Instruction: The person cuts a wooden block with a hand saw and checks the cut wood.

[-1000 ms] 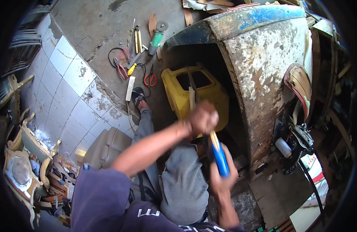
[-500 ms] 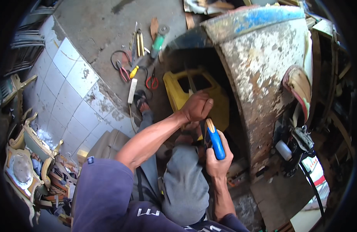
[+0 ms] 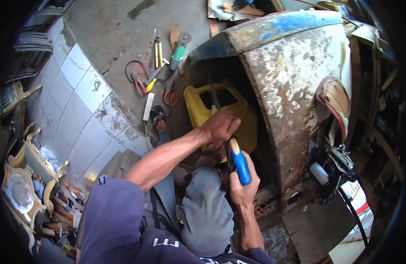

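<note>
My left hand [image 3: 221,125] is closed over the near end of a thin pale strip [image 3: 215,102], which points away across a yellow plastic container [image 3: 195,100]. Close beside it, my right hand [image 3: 245,190] wraps round the blue and bare-wood handle [image 3: 241,165] of a tool that looks like a handsaw. A dark blade shows only in part beside that handle; the hands and my grey-clad knee [image 3: 208,211] hide the rest. The yellow container has a dark opening and stands partly in the shadow of a large curved panel.
The curved, peeling panel [image 3: 291,83] rises on the right. Pliers [image 3: 139,86], a yellow-handled screwdriver [image 3: 151,85], red-handled scissors [image 3: 171,97] and a green angle grinder [image 3: 178,55] lie on the floor. Carved chair frames [image 3: 29,189] and scraps crowd the left.
The blue handle and my right hand have shifted slightly left and down. My left hand keeps its closed hold, and the whole view has moved a little.
</note>
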Tool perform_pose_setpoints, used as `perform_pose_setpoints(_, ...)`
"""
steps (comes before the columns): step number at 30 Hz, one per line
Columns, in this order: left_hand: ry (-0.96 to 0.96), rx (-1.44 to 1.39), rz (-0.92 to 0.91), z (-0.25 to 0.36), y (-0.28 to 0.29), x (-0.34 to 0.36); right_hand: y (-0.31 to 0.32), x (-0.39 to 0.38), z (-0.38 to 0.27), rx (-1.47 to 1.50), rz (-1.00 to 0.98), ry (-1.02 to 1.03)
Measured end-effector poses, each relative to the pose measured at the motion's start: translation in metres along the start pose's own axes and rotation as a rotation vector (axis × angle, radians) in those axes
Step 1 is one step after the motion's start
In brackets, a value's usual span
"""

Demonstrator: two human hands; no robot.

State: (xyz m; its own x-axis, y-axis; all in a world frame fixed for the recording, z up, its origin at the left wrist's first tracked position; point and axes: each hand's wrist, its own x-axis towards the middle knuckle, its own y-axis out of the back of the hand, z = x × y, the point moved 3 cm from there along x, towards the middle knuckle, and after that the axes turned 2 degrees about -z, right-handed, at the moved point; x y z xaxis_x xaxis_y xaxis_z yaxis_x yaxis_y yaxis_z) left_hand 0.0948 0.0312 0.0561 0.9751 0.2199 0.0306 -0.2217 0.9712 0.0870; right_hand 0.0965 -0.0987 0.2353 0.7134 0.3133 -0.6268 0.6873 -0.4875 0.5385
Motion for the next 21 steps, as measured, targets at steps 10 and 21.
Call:
perform_pose_setpoints(10,-0.243,-0.001,-0.058,0.043,-0.015,-0.024,0.020,-0.047,-0.023,-0.167,0.065,0.184)
perform_pose_setpoints(21,-0.205,-0.067,0.020,0.112,-0.032,-0.039,0.067,-0.106,-0.034,-0.198,0.002,0.036)
